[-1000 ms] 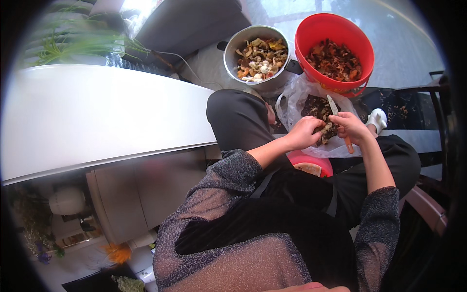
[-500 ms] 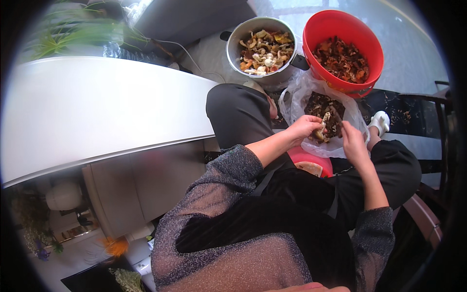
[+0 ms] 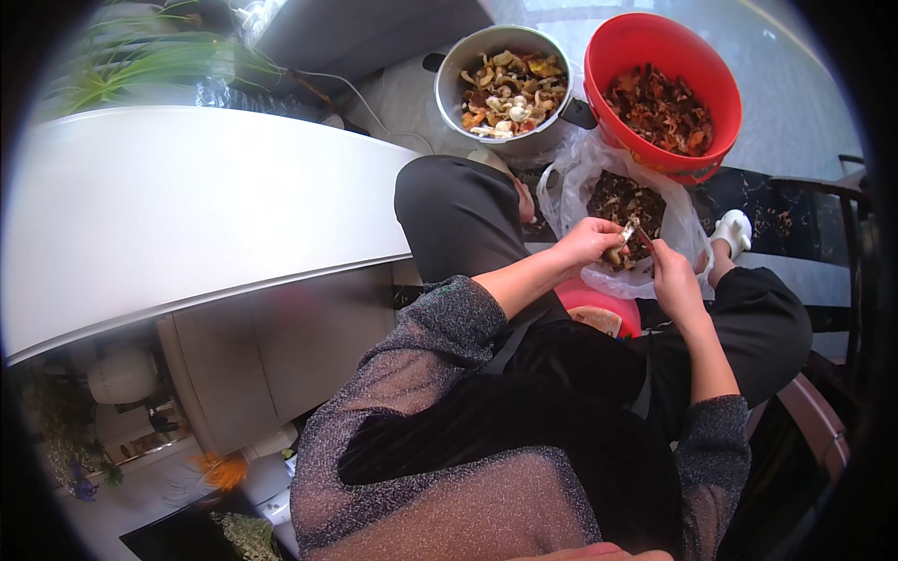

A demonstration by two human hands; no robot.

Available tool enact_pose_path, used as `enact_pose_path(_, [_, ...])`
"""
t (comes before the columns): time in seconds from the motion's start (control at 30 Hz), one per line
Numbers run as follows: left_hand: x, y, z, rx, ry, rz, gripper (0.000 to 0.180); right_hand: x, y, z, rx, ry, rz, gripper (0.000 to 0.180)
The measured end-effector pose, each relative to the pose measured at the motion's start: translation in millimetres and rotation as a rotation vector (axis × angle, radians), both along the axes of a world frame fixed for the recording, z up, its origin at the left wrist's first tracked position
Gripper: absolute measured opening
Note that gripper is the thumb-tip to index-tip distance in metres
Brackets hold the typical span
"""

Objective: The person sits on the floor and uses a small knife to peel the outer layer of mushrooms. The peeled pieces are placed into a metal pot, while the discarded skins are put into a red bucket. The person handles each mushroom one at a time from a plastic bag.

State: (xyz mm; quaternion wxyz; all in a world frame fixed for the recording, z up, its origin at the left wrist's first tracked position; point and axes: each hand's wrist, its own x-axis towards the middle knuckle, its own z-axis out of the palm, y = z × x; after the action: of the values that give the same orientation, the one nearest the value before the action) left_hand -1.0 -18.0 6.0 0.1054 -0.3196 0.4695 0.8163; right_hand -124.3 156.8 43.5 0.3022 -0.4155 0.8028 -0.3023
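Note:
My left hand (image 3: 591,241) is closed around a pale, brownish mushroom (image 3: 619,251) above an open plastic bag (image 3: 689,213). Close beside it, my right hand (image 3: 677,282) pinches a thin, dark-reddish small knife (image 3: 644,239), its tip against the mushroom; the fingers hide most of it. Dark scraps and bits (image 3: 625,198) lie inside the bag. Beyond the bag on the left stands a metal pot (image 3: 447,86) holding mushrooms (image 3: 513,92). To the right of the pot is a red bucket (image 3: 606,49) with brown and orange mushroom pieces (image 3: 660,110).
A long white tabletop (image 3: 206,201) spans my left side. A pink-red round object (image 3: 619,307) sits below the bag, between my legs. Scraps (image 3: 773,224) dot the dark floor strip near my white slipper (image 3: 731,234). Dark chair parts (image 3: 849,271) stand at the right.
My right hand has moved slightly up and left, bringing the knife against the mushroom. The left hand has barely shifted, with the mushroom still in it.

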Motion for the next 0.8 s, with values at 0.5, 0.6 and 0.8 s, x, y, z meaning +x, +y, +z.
enact_pose_path(0.5, [2,6,-3,-0.746,0.093,-0.091,0.027,17,-1,7,-0.041,0.152,0.046,0.009])
enact_pose_path(0.6, [3,7,1,-0.844,0.078,-0.106,0.026,11,0,1,-0.048,0.129,0.022,0.007])
enact_pose_path(0.8, [2,6,6,-0.616,0.035,-0.138,0.028,-5,3,-11,0.03,0.158,-0.019,0.011])
